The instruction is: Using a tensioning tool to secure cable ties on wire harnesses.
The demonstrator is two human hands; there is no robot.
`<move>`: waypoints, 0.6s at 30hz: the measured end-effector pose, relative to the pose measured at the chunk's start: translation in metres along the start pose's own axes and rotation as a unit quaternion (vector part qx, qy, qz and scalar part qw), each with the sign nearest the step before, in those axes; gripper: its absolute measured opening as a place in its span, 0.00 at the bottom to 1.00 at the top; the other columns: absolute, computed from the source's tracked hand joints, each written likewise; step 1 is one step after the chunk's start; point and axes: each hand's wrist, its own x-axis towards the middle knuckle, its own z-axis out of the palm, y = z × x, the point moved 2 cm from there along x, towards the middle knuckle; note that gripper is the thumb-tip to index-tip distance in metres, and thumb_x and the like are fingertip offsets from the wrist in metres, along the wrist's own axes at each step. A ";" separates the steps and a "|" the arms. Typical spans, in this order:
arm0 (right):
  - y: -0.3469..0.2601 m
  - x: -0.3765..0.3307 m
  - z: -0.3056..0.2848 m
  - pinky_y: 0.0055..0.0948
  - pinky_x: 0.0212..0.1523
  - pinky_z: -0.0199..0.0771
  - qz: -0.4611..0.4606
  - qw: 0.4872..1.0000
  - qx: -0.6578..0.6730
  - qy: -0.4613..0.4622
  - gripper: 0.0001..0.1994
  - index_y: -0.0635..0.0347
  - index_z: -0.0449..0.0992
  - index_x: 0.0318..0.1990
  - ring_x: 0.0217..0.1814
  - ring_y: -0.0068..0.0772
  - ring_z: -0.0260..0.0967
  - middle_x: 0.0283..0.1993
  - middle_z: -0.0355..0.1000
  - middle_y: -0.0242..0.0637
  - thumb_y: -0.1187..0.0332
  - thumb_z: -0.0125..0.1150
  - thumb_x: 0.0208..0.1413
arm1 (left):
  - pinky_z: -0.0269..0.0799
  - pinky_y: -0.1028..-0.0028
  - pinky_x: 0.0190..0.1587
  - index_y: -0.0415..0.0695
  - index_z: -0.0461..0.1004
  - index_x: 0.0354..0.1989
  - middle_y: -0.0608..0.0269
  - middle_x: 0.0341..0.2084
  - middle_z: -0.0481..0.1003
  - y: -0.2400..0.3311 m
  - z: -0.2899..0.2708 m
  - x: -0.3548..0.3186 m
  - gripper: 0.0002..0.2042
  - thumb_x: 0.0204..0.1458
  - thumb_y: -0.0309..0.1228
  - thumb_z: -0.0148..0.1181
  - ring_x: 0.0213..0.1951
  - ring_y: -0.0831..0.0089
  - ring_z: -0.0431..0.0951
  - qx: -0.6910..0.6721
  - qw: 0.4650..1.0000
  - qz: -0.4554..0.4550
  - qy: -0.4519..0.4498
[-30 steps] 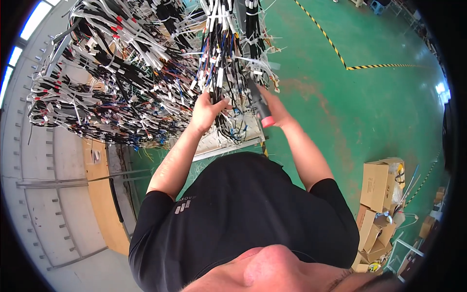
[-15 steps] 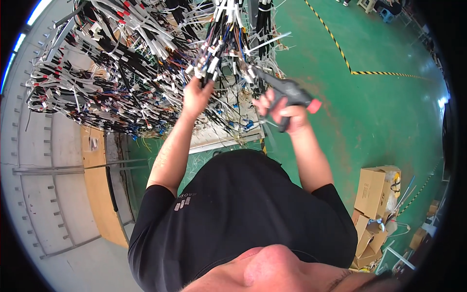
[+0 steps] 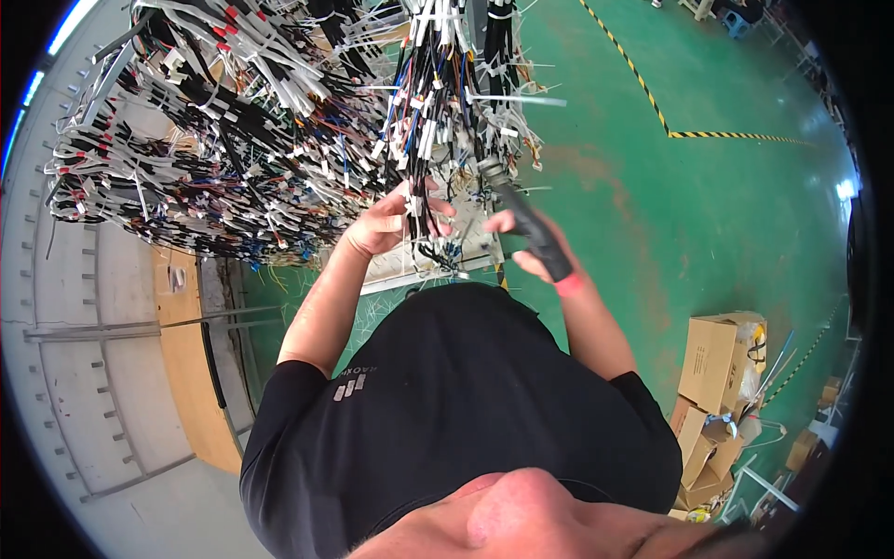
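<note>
A thick wire bundle [image 3: 438,121] of black cables with white connectors and thin coloured leads hangs in front of me. My left hand [image 3: 380,226] is curled around the bundle's lower end, its fingertips showing past the far side of the wires. To the right, my right hand [image 3: 533,244] grips a black pistol-shaped hand tool [image 3: 535,228] with a red rear end. The tool's nose points up and left, close beside the hanging wires; motion blurs it a little. Whether its tip touches a wire I cannot tell.
Dense masses of other wire harnesses [image 3: 223,121] hang at the left and far side. A pale board [image 3: 386,272] lies below the wires. Cardboard boxes [image 3: 712,368] stand at the right on the green floor [image 3: 633,214], which carries yellow-black tape [image 3: 643,79].
My left hand has moved down and right, from the connectors to the bundle's lower end. My right hand has moved slightly left and down, and the tool has turned more upright.
</note>
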 end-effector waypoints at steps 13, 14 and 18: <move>0.200 -0.013 -0.080 0.28 0.51 0.77 0.343 0.930 -0.120 -0.053 0.26 0.58 0.76 0.58 0.47 0.22 0.77 0.46 0.79 0.31 0.78 0.69 0.49 | 0.77 0.70 0.32 0.35 0.71 0.54 0.62 0.23 0.78 -0.014 0.000 -0.064 0.24 0.59 0.39 0.72 0.24 0.69 0.81 0.024 0.994 -0.084 0.070; 0.199 -0.015 -0.090 0.27 0.50 0.77 0.353 0.923 -0.150 -0.020 0.27 0.57 0.76 0.60 0.47 0.22 0.77 0.47 0.79 0.30 0.79 0.68 0.48 | 0.79 0.67 0.32 0.33 0.70 0.55 0.59 0.26 0.79 -0.002 0.000 -0.082 0.25 0.59 0.38 0.71 0.26 0.66 0.81 0.006 0.993 -0.094 0.074; 0.200 -0.042 -0.127 0.29 0.55 0.76 0.414 0.902 -0.122 0.029 0.32 0.57 0.73 0.64 0.51 0.25 0.76 0.50 0.79 0.31 0.77 0.64 0.46 | 0.83 0.55 0.44 0.33 0.70 0.59 0.47 0.38 0.81 0.018 0.007 -0.121 0.37 0.50 0.50 0.76 0.38 0.53 0.85 -0.027 0.996 -0.031 0.076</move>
